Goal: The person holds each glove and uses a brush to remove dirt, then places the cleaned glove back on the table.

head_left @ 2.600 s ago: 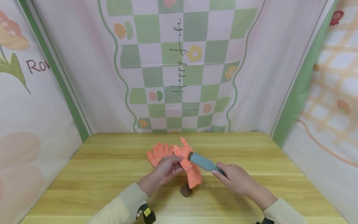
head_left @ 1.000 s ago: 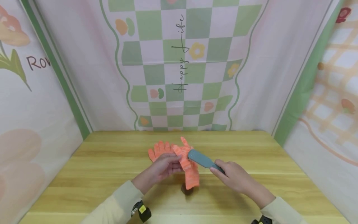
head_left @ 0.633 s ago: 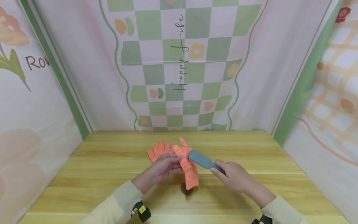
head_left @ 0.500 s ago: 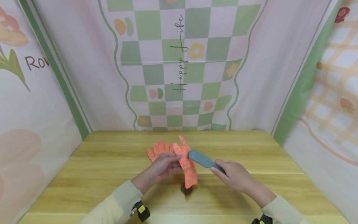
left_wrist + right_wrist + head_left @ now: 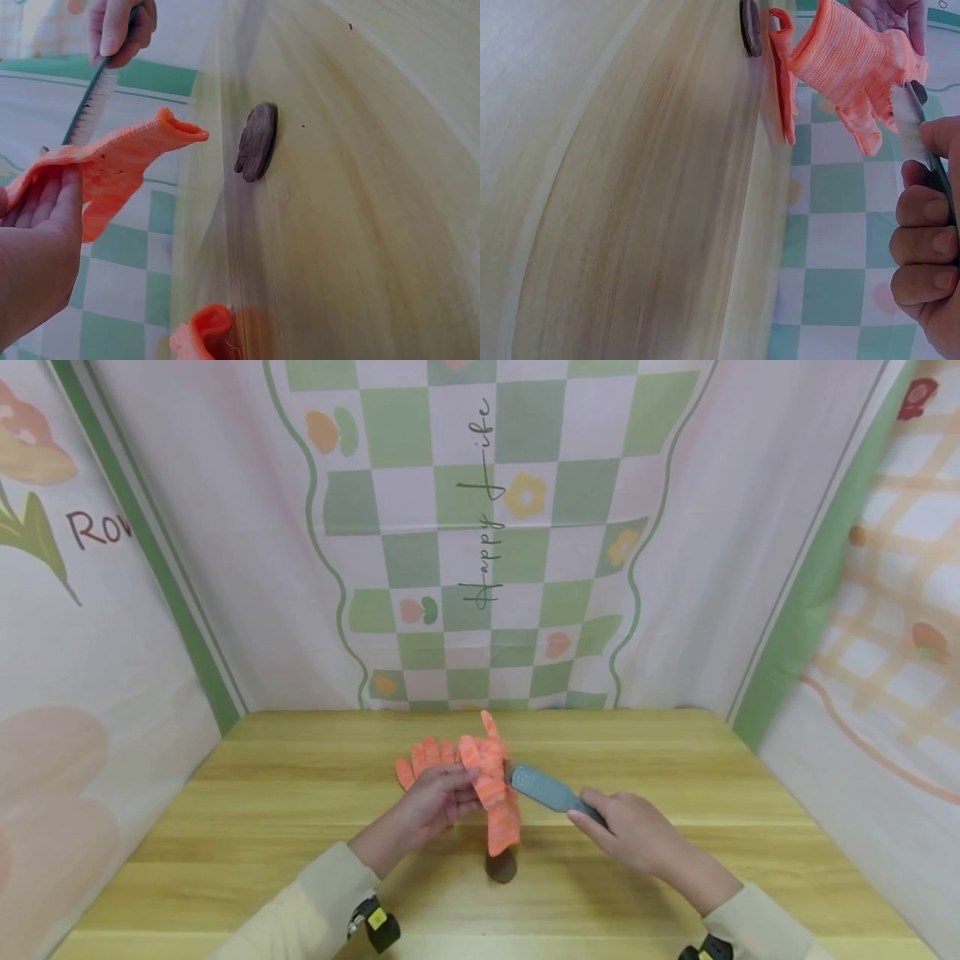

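My left hand [image 5: 437, 800] holds up an orange knit glove [image 5: 491, 785] between thumb and fingers, its cuff hanging toward me. Small dark specks dot the glove [image 5: 120, 169] in the left wrist view. My right hand [image 5: 630, 833] grips the handle of a grey-blue brush [image 5: 546, 788]. White bristles [image 5: 907, 124] show in the right wrist view. The brush head is at the glove's right side, beside a dark brown bit [image 5: 919, 91]; whether the bristles touch is unclear. A second orange glove [image 5: 427, 760] lies behind my left hand, partly hidden.
A brown, flattish lump [image 5: 501, 866] lies on the wooden table [image 5: 300, 860], just below the hanging cuff. A patterned cloth [image 5: 525, 568] stands behind the table's far edge, with more cloth at both sides.
The held glove has moved slightly up and left with my left hand, uncovering more of the brown lump. The brush has tilted in my right hand and stays near the glove.
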